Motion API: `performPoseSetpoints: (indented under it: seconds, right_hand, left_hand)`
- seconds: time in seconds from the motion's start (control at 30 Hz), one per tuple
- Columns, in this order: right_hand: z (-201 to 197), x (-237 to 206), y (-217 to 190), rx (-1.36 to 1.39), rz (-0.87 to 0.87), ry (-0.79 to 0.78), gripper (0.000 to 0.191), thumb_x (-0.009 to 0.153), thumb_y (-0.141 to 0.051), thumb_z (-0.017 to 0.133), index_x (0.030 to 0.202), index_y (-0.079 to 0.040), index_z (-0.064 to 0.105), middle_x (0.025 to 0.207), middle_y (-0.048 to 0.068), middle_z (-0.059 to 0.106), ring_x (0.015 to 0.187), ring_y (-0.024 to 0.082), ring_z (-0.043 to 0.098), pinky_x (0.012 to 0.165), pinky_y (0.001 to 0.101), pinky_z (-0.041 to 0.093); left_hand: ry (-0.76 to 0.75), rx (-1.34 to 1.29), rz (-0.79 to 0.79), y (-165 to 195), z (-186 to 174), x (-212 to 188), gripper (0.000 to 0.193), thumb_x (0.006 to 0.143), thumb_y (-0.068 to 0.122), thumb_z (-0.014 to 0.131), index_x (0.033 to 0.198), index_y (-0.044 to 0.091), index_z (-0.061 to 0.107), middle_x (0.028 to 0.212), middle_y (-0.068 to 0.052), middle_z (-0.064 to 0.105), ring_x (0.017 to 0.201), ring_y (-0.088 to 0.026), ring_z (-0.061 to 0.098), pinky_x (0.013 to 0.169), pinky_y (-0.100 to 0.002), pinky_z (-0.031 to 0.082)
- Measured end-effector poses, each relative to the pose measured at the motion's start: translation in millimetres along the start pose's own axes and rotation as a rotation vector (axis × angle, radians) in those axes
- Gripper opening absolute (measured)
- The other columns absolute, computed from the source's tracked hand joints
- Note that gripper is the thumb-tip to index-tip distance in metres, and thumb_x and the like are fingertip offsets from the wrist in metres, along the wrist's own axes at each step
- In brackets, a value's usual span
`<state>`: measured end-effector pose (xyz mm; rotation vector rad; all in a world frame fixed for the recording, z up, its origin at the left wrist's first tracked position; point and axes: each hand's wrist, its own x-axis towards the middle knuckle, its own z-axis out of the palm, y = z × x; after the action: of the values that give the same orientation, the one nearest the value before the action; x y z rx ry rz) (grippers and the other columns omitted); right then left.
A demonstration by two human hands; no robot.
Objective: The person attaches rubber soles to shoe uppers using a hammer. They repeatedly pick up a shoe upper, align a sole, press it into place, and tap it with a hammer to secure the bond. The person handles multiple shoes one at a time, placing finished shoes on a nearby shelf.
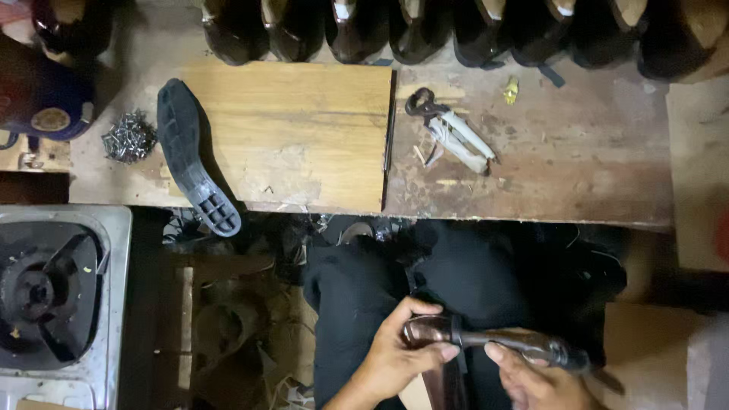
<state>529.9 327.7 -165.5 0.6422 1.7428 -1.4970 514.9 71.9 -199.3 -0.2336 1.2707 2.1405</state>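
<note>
Head view showed our left hand [395, 353] clenched around the toe of one dark brown shoe [486, 343] held over our lap, the shoe lying across between both hands. Our right hand [535, 380] gripped its far end from below. On the bench [577, 175] we counted one black sole [194, 156], one pair of pincers [452, 129], one nail pile [129, 137], one wooden board [296, 129].

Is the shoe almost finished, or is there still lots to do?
Partly there. A row of dark shoes already stands along the back of the bench. The left hand and right hand hold a brown shoe over the lap. The black sole, nails and pincers lie untouched, so the sole looks not yet attached.
</note>
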Motion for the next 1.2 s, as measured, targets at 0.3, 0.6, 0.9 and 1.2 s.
performPoseSetpoints:
  seconds: [0.3, 0.6, 0.9, 1.2]
  right_hand:
    - [-20.5, 11.6, -30.6, 0.036, -0.077, -0.116, 0.035, 0.091, -0.021, 0.07, 0.105, 0.011, 0.068, 0.052, 0.007, 0.053, 0.044, 0.017, 0.052, 0.042, 0.0335, 0.043]
    - [-15.0, -75.5, 13.0, 0.202, -0.218, -0.134, 0.039, 0.081, -0.015, 0.074, 0.117, 0.0, 0.073, 0.05, 0.011, 0.061, 0.046, 0.017, 0.057, 0.045, 0.0335, 0.048]
    - [-24.3, -91.7, 69.5, -0.427, -0.885, -0.272, 0.042, 0.088, -0.026, 0.087, 0.125, -0.01, 0.075, 0.093, 0.005, 0.083, 0.081, 0.017, 0.078, 0.073, 0.0303, 0.063]
    - [-39.8, -92.9, 30.7, -0.663, -0.624, -0.775, 0.045, 0.093, -0.018, 0.075, 0.135, -0.004, 0.069, 0.119, 0.013, 0.077, 0.109, 0.028, 0.074, 0.098, 0.0426, 0.053]
  left_hand:
    - [-0.013, -0.038, 0.1, 38.8, 9.9, 1.1, 0.051, 0.082, -0.002, 0.084, 0.126, 0.005, 0.06, 0.102, -0.002, 0.066, 0.085, -0.006, 0.061, 0.074, -0.023, 0.051]
    - [-0.153, 0.51, 0.579, 80.8, 27.7, -80.4, 0.054, 0.071, 0.017, 0.098, 0.116, 0.008, 0.071, 0.116, -0.01, 0.069, 0.114, -0.025, 0.067, 0.102, -0.037, 0.054]
    - [-0.261, 0.584, 0.65, 45.0, 36.7, -125.8, 0.047, 0.076, 0.023, 0.099, 0.111, 0.008, 0.071, 0.116, -0.012, 0.068, 0.106, -0.024, 0.068, 0.092, -0.035, 0.056]
    - [-0.382, 0.593, 0.645, 45.6, 37.1, -148.2, 0.026, 0.095, 0.02, 0.081, 0.115, 0.005, 0.072, 0.115, -0.015, 0.063, 0.114, -0.029, 0.069, 0.097, -0.038, 0.058]
